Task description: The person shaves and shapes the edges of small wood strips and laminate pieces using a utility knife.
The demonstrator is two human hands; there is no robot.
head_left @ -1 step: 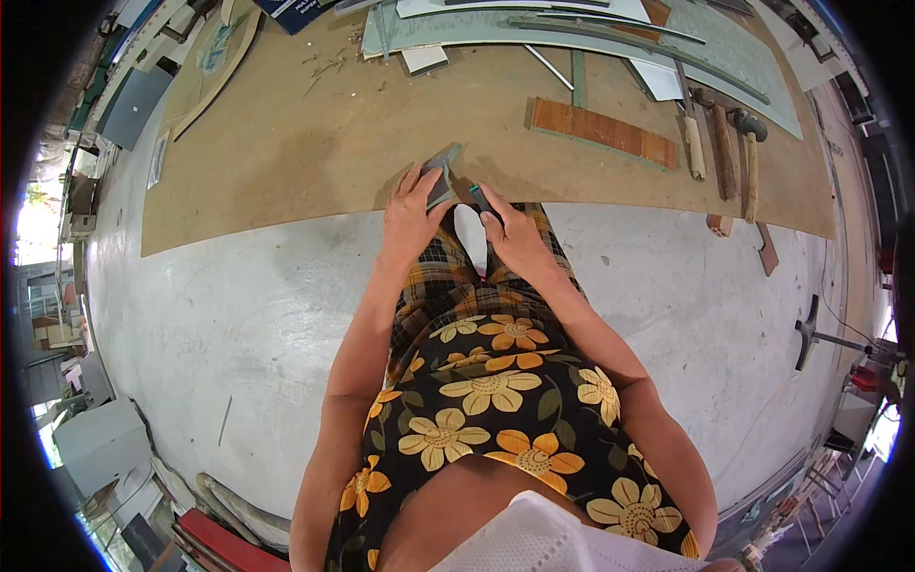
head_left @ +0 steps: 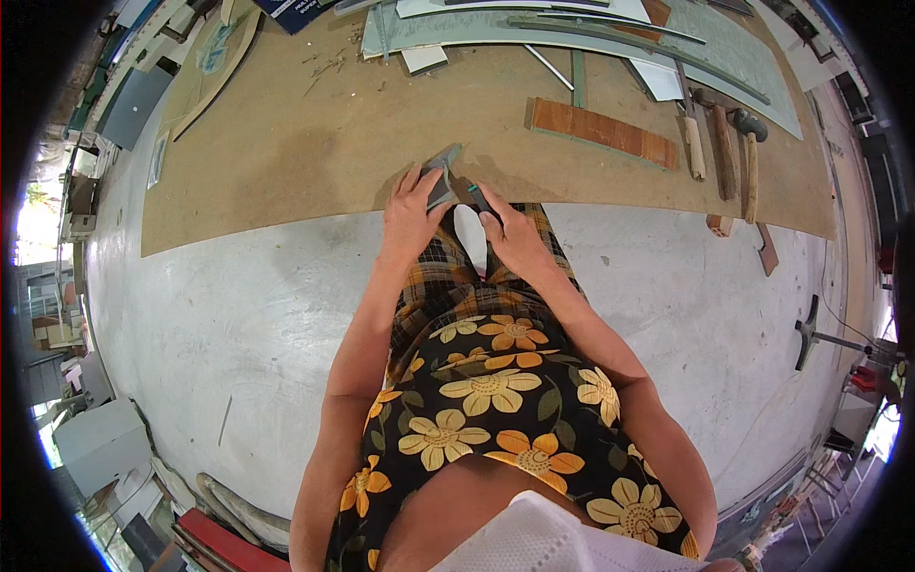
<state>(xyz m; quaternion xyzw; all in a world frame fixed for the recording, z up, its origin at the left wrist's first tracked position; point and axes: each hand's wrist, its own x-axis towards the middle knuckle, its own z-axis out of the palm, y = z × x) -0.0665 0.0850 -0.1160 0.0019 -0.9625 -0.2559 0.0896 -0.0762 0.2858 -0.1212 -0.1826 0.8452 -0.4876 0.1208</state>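
At the table's near edge, my left hand (head_left: pixel 410 217) is closed around a grey-green angled piece (head_left: pixel 442 173), which looks like a short folded strip. The piece stands tilted on the tabletop, its lower part hidden by my fingers. Just to the right, my right hand (head_left: pixel 518 238) grips a slim dark tool (head_left: pixel 483 200) with a teal end. Its kind does not show, because the fingers cover most of it. A small gap separates the tool from the grey-green piece.
On the brown tabletop (head_left: pixel 286 143), a reddish-brown wooden strip (head_left: pixel 605 133) lies to the right. Beyond it are a wooden-handled tool (head_left: pixel 694 143), a hammer (head_left: pixel 721 143) and a mallet (head_left: pixel 750 162). Pale green panels (head_left: pixel 477 30) and strips are stacked at the back.
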